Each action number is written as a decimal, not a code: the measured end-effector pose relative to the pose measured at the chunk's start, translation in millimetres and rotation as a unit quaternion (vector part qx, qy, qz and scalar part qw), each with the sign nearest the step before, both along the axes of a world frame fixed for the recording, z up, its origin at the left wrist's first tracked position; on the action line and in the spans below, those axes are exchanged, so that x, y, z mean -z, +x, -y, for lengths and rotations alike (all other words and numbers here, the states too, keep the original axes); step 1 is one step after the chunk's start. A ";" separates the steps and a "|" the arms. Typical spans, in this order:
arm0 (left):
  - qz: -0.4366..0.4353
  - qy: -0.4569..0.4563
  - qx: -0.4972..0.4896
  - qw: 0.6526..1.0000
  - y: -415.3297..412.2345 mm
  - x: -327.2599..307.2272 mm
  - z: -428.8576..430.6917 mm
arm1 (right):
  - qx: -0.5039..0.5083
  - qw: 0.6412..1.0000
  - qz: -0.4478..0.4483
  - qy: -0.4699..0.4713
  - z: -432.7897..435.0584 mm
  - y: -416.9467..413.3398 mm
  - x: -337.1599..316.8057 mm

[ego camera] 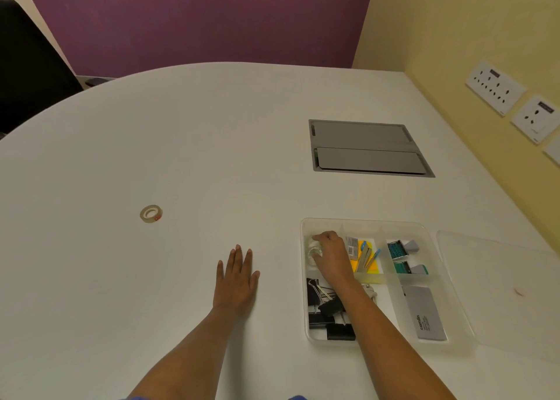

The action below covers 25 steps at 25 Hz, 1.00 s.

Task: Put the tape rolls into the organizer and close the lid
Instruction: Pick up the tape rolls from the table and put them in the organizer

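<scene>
On the white bench [181, 145], our right hand [330, 255] grasped a clear tape roll [313, 249] inside the organizer [448, 281]; our left hand [238, 278] lay flat, released. A second tape roll [151, 214] lay well apart; the lid [500, 296] rested just beside the organizer.

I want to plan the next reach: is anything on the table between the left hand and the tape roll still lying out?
Nothing visible. The left hand lies flat on the table, and the stretch of tabletop from it to the loose tape roll is bare. The organizer sits off to the other side.
</scene>
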State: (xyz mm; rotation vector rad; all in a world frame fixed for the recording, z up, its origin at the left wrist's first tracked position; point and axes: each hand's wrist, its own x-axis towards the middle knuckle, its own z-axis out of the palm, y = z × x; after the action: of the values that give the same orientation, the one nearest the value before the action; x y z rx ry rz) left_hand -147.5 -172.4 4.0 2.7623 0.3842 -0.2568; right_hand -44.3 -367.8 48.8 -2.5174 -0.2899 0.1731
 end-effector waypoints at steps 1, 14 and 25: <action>0.001 -0.001 0.000 1.000 -0.1 0.7 -0.3 | 0.002 1.000 0.002 0.005 0.0 0.3 -0.7; 0.003 -0.004 -0.018 1.000 -8.2 -1.3 -53.1 | -0.003 0.995 0.078 0.057 -80.3 12.6 -34.9; 0.005 0.009 -0.048 0.999 -45.4 4.2 -202.4 | -0.097 0.995 0.018 -0.024 -252.8 -15.7 -25.6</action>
State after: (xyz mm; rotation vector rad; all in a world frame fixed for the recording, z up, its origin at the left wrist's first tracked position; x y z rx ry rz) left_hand -192.9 29.9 -0.3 2.7528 0.5179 -0.2166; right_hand -59.9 -115.0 74.3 -2.5391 -0.5524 0.2132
